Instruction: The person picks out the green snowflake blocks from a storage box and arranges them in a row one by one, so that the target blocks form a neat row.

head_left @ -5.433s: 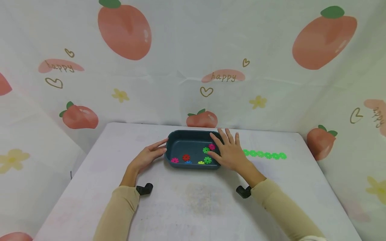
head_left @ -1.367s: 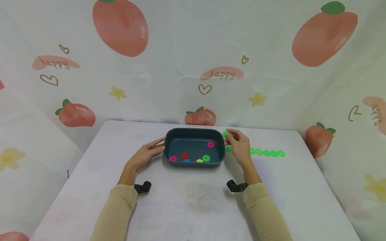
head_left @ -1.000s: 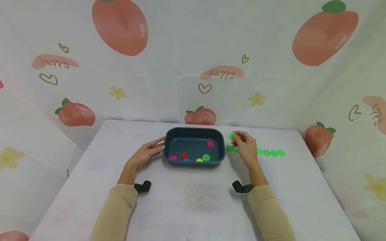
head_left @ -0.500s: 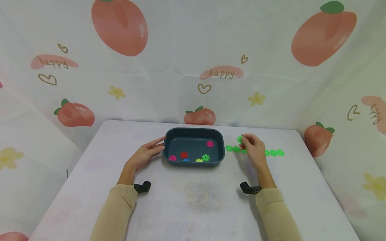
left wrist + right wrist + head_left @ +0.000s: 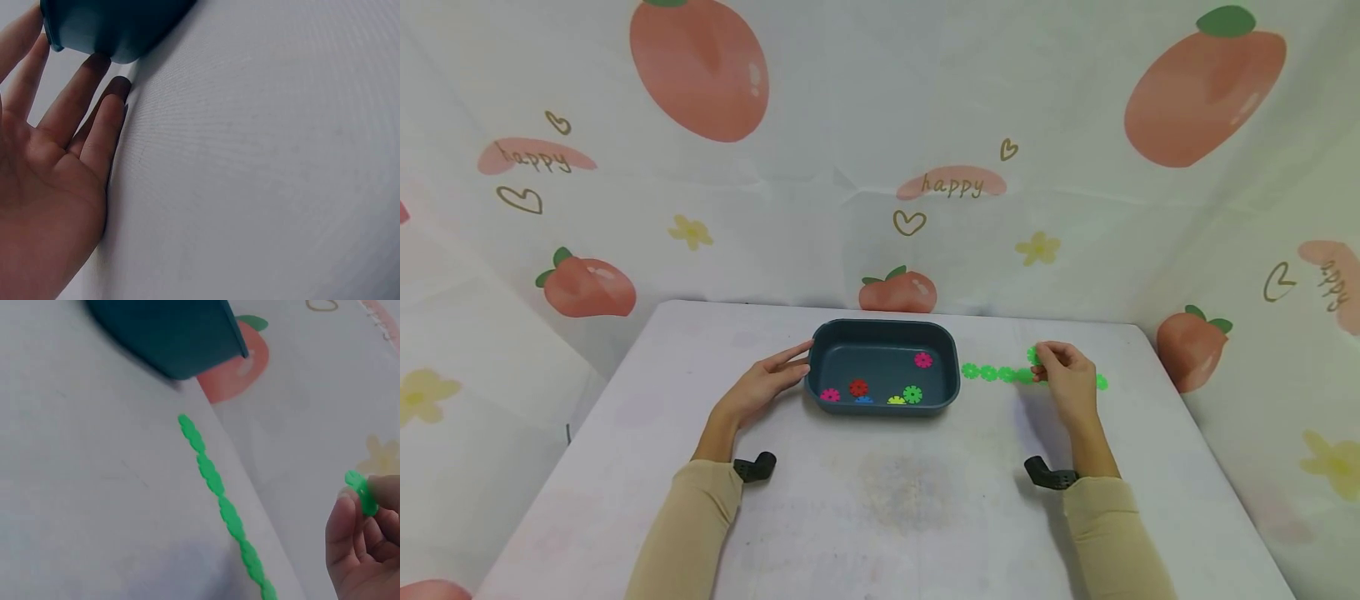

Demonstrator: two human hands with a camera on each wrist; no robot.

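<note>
My right hand (image 5: 1072, 382) pinches a green notched plastic disc (image 5: 361, 492) between thumb and fingertips. It is raised above a row of similar green discs (image 5: 988, 373) lying on the table to the right of the tray; the hand covers part of that row in the head view. With fingers extended, my left hand (image 5: 53, 162) touches the left end of the dark teal tray (image 5: 883, 409). Inside the tray lie two pink discs, a red disc (image 5: 858, 387), a green disc (image 5: 912, 394), a blue disc (image 5: 864, 400) and a yellow disc (image 5: 897, 401).
The white table (image 5: 760, 533) ends just behind the tray, where a patterned cloth (image 5: 820, 225) with printed fruit hangs. Similar cloth flanks both sides. A black wrist camera (image 5: 756, 467) sits on each wrist.
One green disc has left the tray in my right hand. That hand has travelled rightward along the row, still pinching it. My left hand stays at the tray.
</note>
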